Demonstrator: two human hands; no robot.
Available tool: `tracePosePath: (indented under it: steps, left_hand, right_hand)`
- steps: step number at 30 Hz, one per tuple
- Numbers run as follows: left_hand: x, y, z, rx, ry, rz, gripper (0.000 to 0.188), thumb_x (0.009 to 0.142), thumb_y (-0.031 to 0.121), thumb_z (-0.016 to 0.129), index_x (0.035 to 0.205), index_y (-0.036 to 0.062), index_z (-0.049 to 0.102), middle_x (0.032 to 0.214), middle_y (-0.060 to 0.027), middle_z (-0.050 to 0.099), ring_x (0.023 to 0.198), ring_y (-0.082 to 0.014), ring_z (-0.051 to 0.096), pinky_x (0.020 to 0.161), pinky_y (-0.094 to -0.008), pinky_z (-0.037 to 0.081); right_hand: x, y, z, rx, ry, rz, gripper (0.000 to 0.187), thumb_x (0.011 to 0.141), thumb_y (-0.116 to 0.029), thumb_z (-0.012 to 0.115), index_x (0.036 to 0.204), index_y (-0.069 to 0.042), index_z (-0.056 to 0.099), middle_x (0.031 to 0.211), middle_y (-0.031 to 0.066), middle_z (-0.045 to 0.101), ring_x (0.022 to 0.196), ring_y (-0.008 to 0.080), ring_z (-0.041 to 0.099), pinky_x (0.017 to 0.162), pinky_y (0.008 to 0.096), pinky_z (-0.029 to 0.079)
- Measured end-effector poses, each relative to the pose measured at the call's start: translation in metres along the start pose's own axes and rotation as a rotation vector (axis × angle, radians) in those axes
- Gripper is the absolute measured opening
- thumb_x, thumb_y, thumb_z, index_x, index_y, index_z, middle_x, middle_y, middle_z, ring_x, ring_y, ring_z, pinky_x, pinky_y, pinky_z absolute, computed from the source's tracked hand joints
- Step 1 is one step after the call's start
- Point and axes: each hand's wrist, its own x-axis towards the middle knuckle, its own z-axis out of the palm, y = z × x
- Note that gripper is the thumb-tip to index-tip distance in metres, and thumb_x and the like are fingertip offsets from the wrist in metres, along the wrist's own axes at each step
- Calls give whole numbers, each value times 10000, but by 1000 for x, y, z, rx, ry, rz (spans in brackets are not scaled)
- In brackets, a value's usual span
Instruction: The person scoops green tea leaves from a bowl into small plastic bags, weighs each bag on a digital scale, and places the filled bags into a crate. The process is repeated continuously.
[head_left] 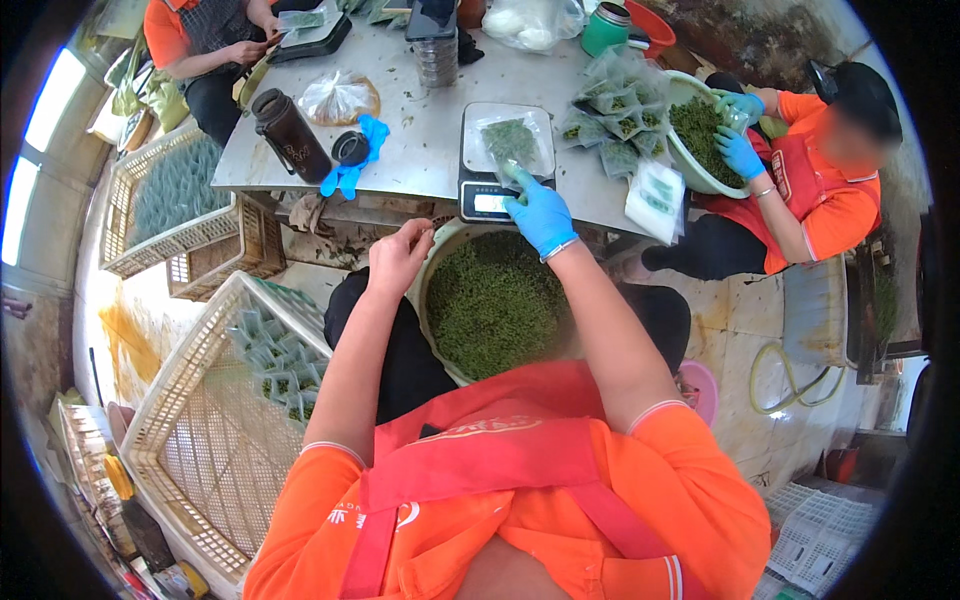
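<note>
My right hand (540,218), in a blue glove, reaches to the digital scale (470,125) at the table's front edge. Its fingertips pinch the near edge of a clear plastic bag of green sprigs (509,141), which lies flat on the scale's plate. Bare and curled, my left hand (400,258) hovers by the left rim of a large tub (424,262); its fingertips are pressed together, and whatever they hold cannot be made out. Small green sprigs (490,305) fill the tub between my knees.
Filled bags (620,105) and a stack of flat bags (655,200) lie right of the scale. A dark bottle (290,135) and blue gloves (345,180) are on the left. Crates (190,440) stand left of me. Co-workers sit far left and right, one handling sprigs in a basin (680,155).
</note>
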Motion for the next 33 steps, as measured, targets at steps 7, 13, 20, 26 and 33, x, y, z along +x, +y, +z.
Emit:
tracePosePath:
  steps: [7, 13, 20, 26, 33]
  left_hand:
    - [-8, 6, 16, 139, -10, 114, 200, 822, 233, 586, 987, 123, 611, 676, -62, 649, 592, -171, 639, 542, -287, 490]
    - [3, 53, 47, 315, 17, 496, 465, 791, 219, 586, 1237, 201, 455, 518, -78, 551, 452, -267, 552, 434, -380, 434]
    - [55, 94, 53, 622, -56, 613, 686, 716, 155, 579, 1346, 197, 311, 497, -67, 536, 435, -258, 551, 406, -378, 434]
    - [78, 86, 55, 941, -109, 597, 737, 699, 115, 566, 1367, 236, 279, 506, -24, 550, 437, -211, 563, 412, -348, 431]
    - [81, 78, 59, 891, -129, 641, 692, 697, 111, 565, 1343, 200, 334, 494, -19, 540, 436, -211, 562, 406, -349, 429]
  right_hand:
    - [-29, 34, 23, 509, 327, 123, 232, 824, -195, 559, 1022, -81, 601, 802, 133, 636, 701, 285, 613, 645, 318, 488]
    - [-14, 14, 24, 268, 307, 104, 287, 832, -280, 561, 1040, -83, 587, 828, 175, 629, 755, 325, 612, 667, 387, 486]
    - [11, 0, 22, 3, 299, 273, 352, 788, -341, 544, 1016, -73, 548, 759, 208, 611, 738, 383, 593, 633, 472, 460]
    - [12, 2, 14, -16, 229, 198, 272, 796, -337, 529, 891, -86, 569, 744, 201, 608, 700, 387, 586, 622, 472, 458]
    - [13, 4, 14, -26, 256, 137, 262, 788, -319, 523, 824, -66, 579, 746, 190, 612, 703, 381, 587, 625, 467, 460]
